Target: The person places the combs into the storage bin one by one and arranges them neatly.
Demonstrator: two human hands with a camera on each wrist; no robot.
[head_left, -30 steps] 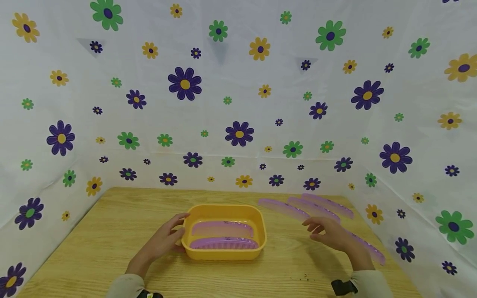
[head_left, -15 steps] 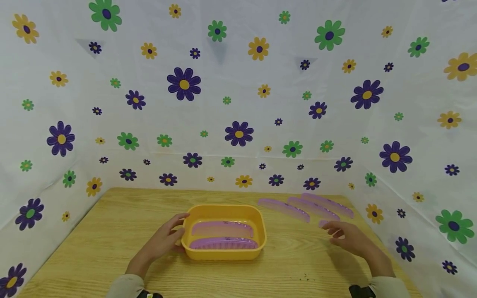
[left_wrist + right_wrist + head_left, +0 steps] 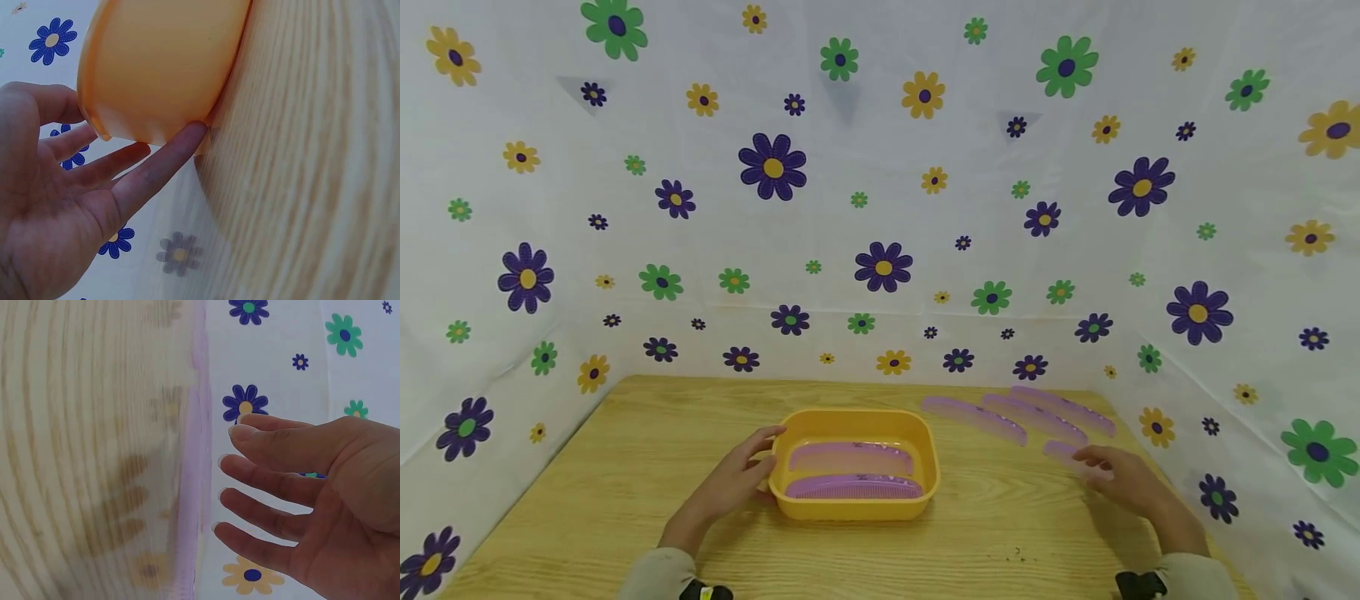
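Note:
A yellow plastic basin point(image 3: 854, 510) stands on the wooden table with two purple combs inside, a front comb point(image 3: 853, 487) and a rear comb point(image 3: 850, 457). My left hand point(image 3: 735, 478) rests against the basin's left end, fingers fairly straight; in the left wrist view they touch its outer wall point(image 3: 162, 62). At the right, my right hand point(image 3: 1123, 479) hovers by a purple comb point(image 3: 1060, 450), partly hidden beneath it. The right wrist view shows those fingers point(image 3: 262, 475) loosely bent, holding nothing and apart from a purple comb point(image 3: 190, 487).
Three more purple combs lie at the back right: a left one point(image 3: 973, 418), a middle one point(image 3: 1033, 417) and a far one point(image 3: 1063, 408). Small dark specks point(image 3: 1017, 554) mark the table front. A flowered white sheet point(image 3: 850, 233) encloses the table on the back and sides.
My right hand has moved right and slightly down, uncovering the left end of the comb near it. The left hand stays at the basin, and the combs have not moved.

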